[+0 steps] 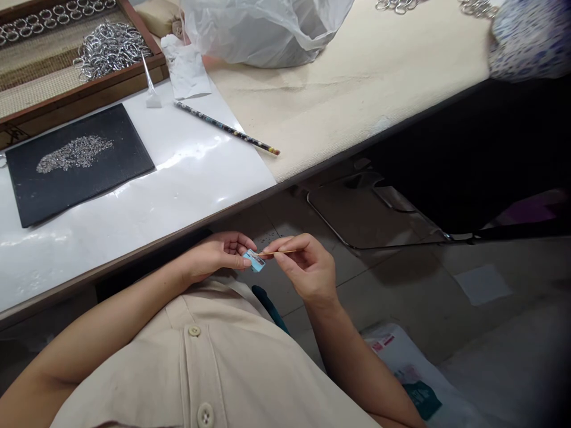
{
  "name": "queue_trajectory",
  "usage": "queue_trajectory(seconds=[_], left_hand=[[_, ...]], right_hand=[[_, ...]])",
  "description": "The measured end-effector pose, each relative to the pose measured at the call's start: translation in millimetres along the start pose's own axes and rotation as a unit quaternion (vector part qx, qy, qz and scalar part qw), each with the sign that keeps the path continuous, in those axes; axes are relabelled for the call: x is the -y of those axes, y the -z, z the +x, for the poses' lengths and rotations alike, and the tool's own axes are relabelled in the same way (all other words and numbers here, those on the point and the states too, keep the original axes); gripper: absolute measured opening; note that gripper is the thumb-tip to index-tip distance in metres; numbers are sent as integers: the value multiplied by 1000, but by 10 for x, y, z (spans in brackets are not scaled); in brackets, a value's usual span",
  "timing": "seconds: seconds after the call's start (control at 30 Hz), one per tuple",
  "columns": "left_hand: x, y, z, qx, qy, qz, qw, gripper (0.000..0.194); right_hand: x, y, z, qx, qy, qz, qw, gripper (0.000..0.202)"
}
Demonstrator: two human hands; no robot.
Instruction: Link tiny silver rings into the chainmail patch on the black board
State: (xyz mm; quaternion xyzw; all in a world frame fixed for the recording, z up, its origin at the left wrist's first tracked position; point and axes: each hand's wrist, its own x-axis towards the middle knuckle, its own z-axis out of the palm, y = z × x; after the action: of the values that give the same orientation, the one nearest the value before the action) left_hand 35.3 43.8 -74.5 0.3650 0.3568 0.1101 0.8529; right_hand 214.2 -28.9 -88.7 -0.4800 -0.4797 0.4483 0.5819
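Two bare hands are close together, just past the edge of the desk, in front of a tan shirt. The left hand has its fingers pinched on a little blue sharpener. The right hand has its fingers pinched on a thin yellow stick, and the stick's tip is at the sharpener. The tip is too small to see well.

On the desk, a black pencil with spots lies partly on a shiny white sheet and partly on the cream part. A black mat on the white sheet holds a pile of tiny shiny bits. Behind it is a wooden tray with lots of silver rings. A small white tube stands or leans by the tray; I cannot tell which. Farther back is a big, crinkly plastic bag.
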Motion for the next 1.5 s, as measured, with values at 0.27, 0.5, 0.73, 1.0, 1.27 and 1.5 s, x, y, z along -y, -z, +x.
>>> queue_trajectory(seconds=[0.27,0.5,0.73,1.0,1.27,1.5], left_hand=[[16,12,20,-2,53,-46,998,37],[81,77,57,-59,113,-38,991,27],[156,124,91,-114,124,4,986,27],[105,129,68,-118,93,0,989,29],[101,137,20,-102,77,12,992,33],[38,13,-39,-99,-47,93,990,30]], right_hand=[[-52,5,-34,-60,-10,-10,998,8],[-510,385,220,-29,-148,-152,977,18],[-657,455,313,-58,-136,-221,964,14],[-126,364,803,-92,12,-313,945,6],[519,338,1112,-226,277,-127,925,14],[405,236,1401,-156,207,-221,940,11]])
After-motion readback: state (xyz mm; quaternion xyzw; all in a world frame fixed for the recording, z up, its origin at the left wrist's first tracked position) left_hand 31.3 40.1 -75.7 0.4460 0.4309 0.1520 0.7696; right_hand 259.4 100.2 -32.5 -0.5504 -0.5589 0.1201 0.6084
